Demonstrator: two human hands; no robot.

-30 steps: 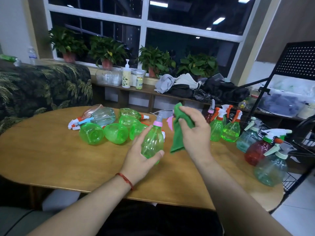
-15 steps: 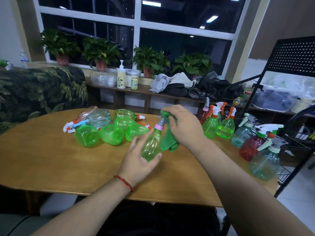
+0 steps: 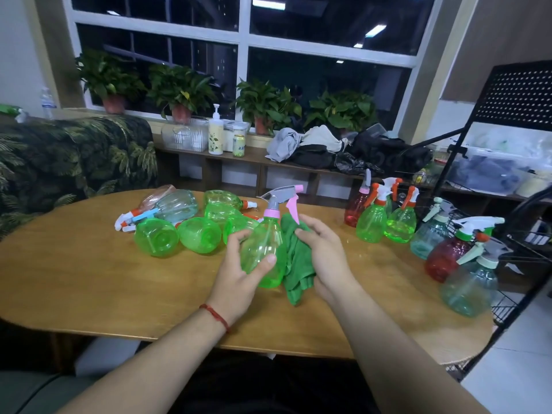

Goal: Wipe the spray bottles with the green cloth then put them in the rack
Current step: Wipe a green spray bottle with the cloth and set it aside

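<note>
Wooden tabletop (image 3: 89,279) carries spray bottles (image 3: 156,237) heaped on their sides at far left and standing bottles (image 3: 372,225) at right beside the black rack (image 3: 516,94), with one green bottle (image 3: 265,249) held upright at near centre. Smooth plastic may slip from a one-handed hold if the wiping presses hard, knocking it into the heap. The left hand (image 3: 239,279) has its grip curled round the bottle's belly; the right hand (image 3: 325,258) has its grip closed on the green cloth (image 3: 297,264), held against the bottle's right side.
</note>
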